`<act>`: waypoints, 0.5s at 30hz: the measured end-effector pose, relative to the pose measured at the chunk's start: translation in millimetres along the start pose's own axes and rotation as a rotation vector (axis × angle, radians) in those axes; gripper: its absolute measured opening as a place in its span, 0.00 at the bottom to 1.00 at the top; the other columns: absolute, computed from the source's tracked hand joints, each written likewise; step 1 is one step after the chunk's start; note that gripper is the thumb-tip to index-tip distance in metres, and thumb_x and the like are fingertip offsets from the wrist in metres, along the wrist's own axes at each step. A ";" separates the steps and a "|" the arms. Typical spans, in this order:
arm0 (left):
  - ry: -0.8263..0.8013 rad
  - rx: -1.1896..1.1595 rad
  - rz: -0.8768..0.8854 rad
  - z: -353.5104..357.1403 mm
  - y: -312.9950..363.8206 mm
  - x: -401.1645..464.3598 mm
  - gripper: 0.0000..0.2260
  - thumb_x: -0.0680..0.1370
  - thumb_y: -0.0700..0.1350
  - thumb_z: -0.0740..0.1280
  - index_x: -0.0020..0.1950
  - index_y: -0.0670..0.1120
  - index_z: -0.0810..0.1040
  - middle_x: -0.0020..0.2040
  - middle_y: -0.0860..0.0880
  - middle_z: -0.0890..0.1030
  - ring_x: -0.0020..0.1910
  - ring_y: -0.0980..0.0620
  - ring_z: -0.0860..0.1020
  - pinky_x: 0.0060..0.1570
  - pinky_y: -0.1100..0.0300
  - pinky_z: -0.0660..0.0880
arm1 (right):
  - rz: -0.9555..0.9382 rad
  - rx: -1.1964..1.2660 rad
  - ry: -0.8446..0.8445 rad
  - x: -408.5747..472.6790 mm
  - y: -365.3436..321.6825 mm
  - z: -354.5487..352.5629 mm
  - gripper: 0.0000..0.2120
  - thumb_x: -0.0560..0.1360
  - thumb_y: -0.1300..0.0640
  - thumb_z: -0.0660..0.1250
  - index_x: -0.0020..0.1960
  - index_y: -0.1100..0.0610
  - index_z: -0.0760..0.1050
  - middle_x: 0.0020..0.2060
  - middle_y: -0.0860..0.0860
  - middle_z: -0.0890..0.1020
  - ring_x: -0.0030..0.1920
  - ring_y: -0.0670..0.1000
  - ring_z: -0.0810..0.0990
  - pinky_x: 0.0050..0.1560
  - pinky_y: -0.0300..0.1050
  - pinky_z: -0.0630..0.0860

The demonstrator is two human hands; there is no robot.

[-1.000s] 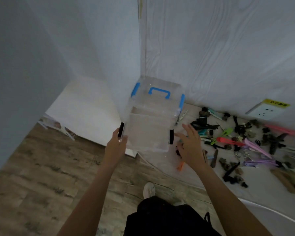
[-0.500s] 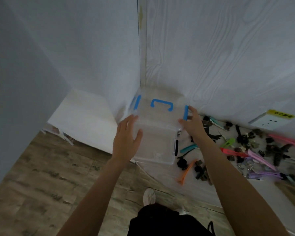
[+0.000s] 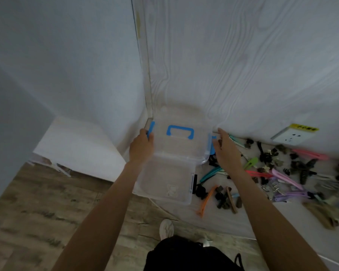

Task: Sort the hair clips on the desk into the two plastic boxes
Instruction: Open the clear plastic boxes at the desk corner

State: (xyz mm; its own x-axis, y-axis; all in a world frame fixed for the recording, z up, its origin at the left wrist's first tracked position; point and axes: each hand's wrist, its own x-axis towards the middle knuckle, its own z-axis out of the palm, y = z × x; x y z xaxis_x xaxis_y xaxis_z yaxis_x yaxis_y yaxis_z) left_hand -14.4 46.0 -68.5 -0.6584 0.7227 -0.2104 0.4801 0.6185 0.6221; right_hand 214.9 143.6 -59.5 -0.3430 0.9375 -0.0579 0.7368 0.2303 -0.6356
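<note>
Unlatching the far box [image 3: 179,142] looks like the step in hand; no clip has been sorted yet, judging by the pile on the desk.

Head view, the only one:
- Left hand [image 3: 141,148] grips the far box's left side, fingers curled over the blue left latch [image 3: 151,128].
- Right hand [image 3: 226,151] is at the right latch [image 3: 213,142], fingers bent toward it. Can't tell if it actually pinches the latch or just touches it.
- Far box: clear, lid on, blue handle [image 3: 180,132] on top, pushed into the wall corner. Looks empty through the lid, but blur and glare make that uncertain.
- Near box [image 3: 165,181]: clear, touching the far box on the near side, overhanging the desk [image 3: 219,223] edge a bit. Black latch on its right side. Can't tell if it has a lid on. Something small and pale shows at the bottom, could be a sticker; no clips visible inside.
- Clips [image 3: 272,173]: all loose on the desk to the right of the boxes, mixed colours and types. Long flat ones (orange, teal, green, pink, purple) and dark claw types. Orange clip [image 3: 206,200] and teal clip [image 3: 210,174] lie just beside the near box.
- Wall socket [image 3: 290,135] above the pile.

Next move, my read: pop both blue latches, lift the lid off and park it clear of the pile. The near box's overhang is a risk; nudging it could tip it off the desk.
</note>
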 end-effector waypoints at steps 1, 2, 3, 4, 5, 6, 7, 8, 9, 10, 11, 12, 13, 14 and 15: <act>0.003 -0.041 -0.030 -0.4 -2.1 1.1 0.13 0.81 0.46 0.54 0.56 0.38 0.70 0.48 0.38 0.79 0.47 0.39 0.77 0.43 0.52 0.70 | -0.159 -0.065 0.056 -3.0 -1.8 -1.9 0.19 0.78 0.53 0.58 0.67 0.58 0.67 0.53 0.57 0.77 0.54 0.57 0.74 0.56 0.50 0.69; 0.013 -0.091 -0.064 -0.7 -4.9 3.7 0.13 0.81 0.45 0.53 0.56 0.37 0.71 0.48 0.38 0.79 0.48 0.38 0.77 0.45 0.51 0.71 | -0.316 -0.135 0.064 -6.2 -6.0 -4.3 0.20 0.77 0.48 0.59 0.65 0.56 0.69 0.58 0.57 0.76 0.59 0.57 0.72 0.61 0.50 0.67; 0.012 -0.146 -0.105 -0.5 -8.6 6.1 0.14 0.81 0.45 0.53 0.55 0.37 0.72 0.46 0.38 0.79 0.49 0.38 0.78 0.47 0.51 0.73 | -0.451 -0.196 0.024 -8.8 -6.9 -4.1 0.21 0.75 0.44 0.60 0.63 0.54 0.71 0.61 0.55 0.74 0.62 0.56 0.69 0.64 0.51 0.64; 0.015 -0.164 -0.118 -2.3 -10.4 6.6 0.14 0.81 0.44 0.54 0.55 0.36 0.73 0.43 0.41 0.78 0.50 0.38 0.78 0.47 0.51 0.73 | -0.555 -0.255 -0.038 -12.4 -8.9 -3.6 0.21 0.73 0.41 0.62 0.60 0.51 0.72 0.61 0.54 0.73 0.63 0.55 0.68 0.64 0.52 0.63; 0.026 -0.197 -0.098 -4.7 -10.0 5.9 0.13 0.80 0.41 0.54 0.54 0.34 0.74 0.40 0.43 0.77 0.49 0.37 0.78 0.44 0.52 0.74 | -0.625 -0.313 -0.100 -15.3 -9.7 -1.1 0.20 0.71 0.41 0.65 0.58 0.50 0.73 0.61 0.54 0.73 0.63 0.55 0.68 0.64 0.53 0.65; 0.039 -0.224 -0.042 -7.8 -6.9 3.5 0.12 0.78 0.37 0.56 0.53 0.31 0.74 0.38 0.41 0.76 0.46 0.36 0.78 0.40 0.51 0.74 | -0.660 -0.359 -0.152 -17.2 -9.5 2.1 0.19 0.69 0.43 0.68 0.56 0.50 0.73 0.59 0.54 0.74 0.62 0.55 0.70 0.62 0.54 0.68; -0.016 -0.308 -0.029 -9.2 -6.6 2.0 0.10 0.74 0.33 0.58 0.51 0.28 0.74 0.40 0.35 0.77 0.43 0.34 0.79 0.36 0.50 0.75 | -0.669 -0.384 -0.181 -17.7 -9.9 4.5 0.17 0.68 0.47 0.71 0.54 0.51 0.73 0.57 0.54 0.76 0.60 0.56 0.73 0.59 0.55 0.72; -0.094 -0.326 -0.030 -8.9 -12.8 4.4 0.10 0.71 0.32 0.60 0.49 0.28 0.75 0.42 0.32 0.78 0.41 0.35 0.80 0.34 0.50 0.76 | -0.664 -0.383 -0.187 -15.7 -11.1 5.5 0.15 0.68 0.52 0.73 0.52 0.53 0.74 0.54 0.53 0.78 0.57 0.56 0.75 0.56 0.56 0.75; -0.068 -0.328 0.046 -10.9 -16.7 0.0 0.11 0.70 0.33 0.60 0.49 0.29 0.74 0.44 0.32 0.79 0.40 0.37 0.81 0.32 0.53 0.77 | -0.651 -0.362 -0.172 -13.3 -14.1 3.9 0.13 0.68 0.56 0.73 0.51 0.54 0.74 0.52 0.53 0.79 0.55 0.56 0.76 0.54 0.56 0.75; -0.015 -0.354 0.119 -12.8 -19.8 -3.7 0.11 0.71 0.34 0.60 0.52 0.32 0.74 0.47 0.36 0.81 0.42 0.41 0.82 0.35 0.57 0.78 | -0.631 -0.316 -0.158 -9.8 -17.8 1.7 0.11 0.69 0.58 0.72 0.50 0.55 0.74 0.51 0.53 0.79 0.54 0.56 0.76 0.55 0.55 0.75; -0.010 -0.417 0.138 -17.7 -17.5 -13.9 0.12 0.75 0.37 0.59 0.57 0.35 0.74 0.53 0.42 0.80 0.48 0.46 0.81 0.43 0.60 0.77 | -0.602 -0.248 -0.138 -8.1 -20.3 -1.2 0.10 0.71 0.59 0.70 0.51 0.56 0.75 0.51 0.53 0.79 0.54 0.56 0.76 0.57 0.52 0.73; 0.097 -0.401 0.139 -20.8 -16.0 -19.9 0.13 0.79 0.42 0.58 0.62 0.39 0.72 0.58 0.48 0.77 0.55 0.52 0.77 0.52 0.64 0.74 | -0.575 -0.174 -0.115 -3.1 -25.3 -5.8 0.09 0.73 0.59 0.68 0.52 0.56 0.75 0.51 0.53 0.79 0.54 0.54 0.75 0.58 0.47 0.70; 0.123 -0.377 0.140 -14.6 -26.1 -22.4 0.15 0.81 0.46 0.56 0.65 0.42 0.71 0.60 0.53 0.74 0.59 0.54 0.73 0.58 0.68 0.68 | -0.539 -0.097 -0.099 -2.5 -29.1 -9.9 0.09 0.74 0.59 0.67 0.54 0.57 0.74 0.52 0.51 0.79 0.54 0.52 0.74 0.56 0.41 0.67; 0.061 -0.387 0.142 -13.2 -28.4 -25.0 0.15 0.82 0.49 0.55 0.65 0.45 0.72 0.60 0.55 0.73 0.61 0.54 0.72 0.60 0.72 0.64 | -0.499 -0.028 -0.089 1.0 -35.5 -15.5 0.09 0.75 0.59 0.65 0.55 0.57 0.74 0.52 0.49 0.78 0.53 0.49 0.72 0.54 0.37 0.63; 0.008 -0.390 0.146 -9.6 -33.6 -25.5 0.15 0.81 0.50 0.55 0.64 0.48 0.72 0.60 0.56 0.74 0.61 0.53 0.73 0.62 0.70 0.65 | -0.452 0.025 -0.104 4.1 -41.6 -20.3 0.09 0.76 0.58 0.65 0.56 0.57 0.74 0.52 0.47 0.76 0.53 0.47 0.71 0.52 0.35 0.62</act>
State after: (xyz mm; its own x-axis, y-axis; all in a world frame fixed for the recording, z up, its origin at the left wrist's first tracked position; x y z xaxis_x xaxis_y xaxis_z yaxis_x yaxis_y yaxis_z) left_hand -19.3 3.8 -76.8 -0.6051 0.7906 -0.0937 0.3143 0.3454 0.8843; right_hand 194.7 143.2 -17.7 -0.6845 0.7127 0.1532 0.4860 0.6028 -0.6328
